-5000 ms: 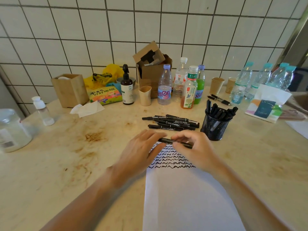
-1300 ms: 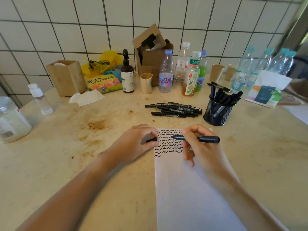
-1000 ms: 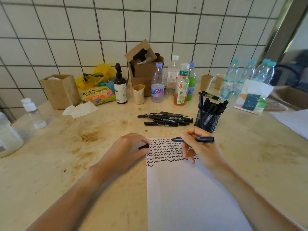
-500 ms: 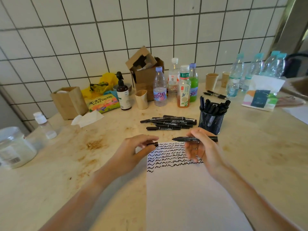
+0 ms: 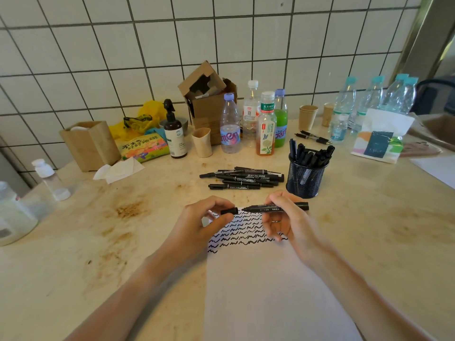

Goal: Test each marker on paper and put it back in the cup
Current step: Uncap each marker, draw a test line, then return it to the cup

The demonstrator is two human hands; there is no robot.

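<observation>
My right hand [image 5: 289, 223] grips a black marker [image 5: 275, 207] held level above the paper, its bare tip pointing left. My left hand [image 5: 197, 226] pinches the marker's black cap [image 5: 229, 211], a small gap from the tip. Under both hands lies a white sheet of paper [image 5: 266, 296] with rows of black squiggles across its top. A black mesh cup [image 5: 306, 178] holding several markers stands just behind my right hand. A pile of several black markers [image 5: 242, 177] lies on the table to the left of the cup.
Bottles [image 5: 230, 124], paper cups [image 5: 307, 116], a cardboard box [image 5: 209, 102] and a brown pump bottle [image 5: 173, 134] line the tiled wall. A tissue pack [image 5: 380, 141] sits at right, a wooden holder [image 5: 91, 143] and clear containers [image 5: 14, 212] at left.
My right hand has lifted the marker off the paper and turned it level. The cap in my left hand has moved right, close to the marker's tip.
</observation>
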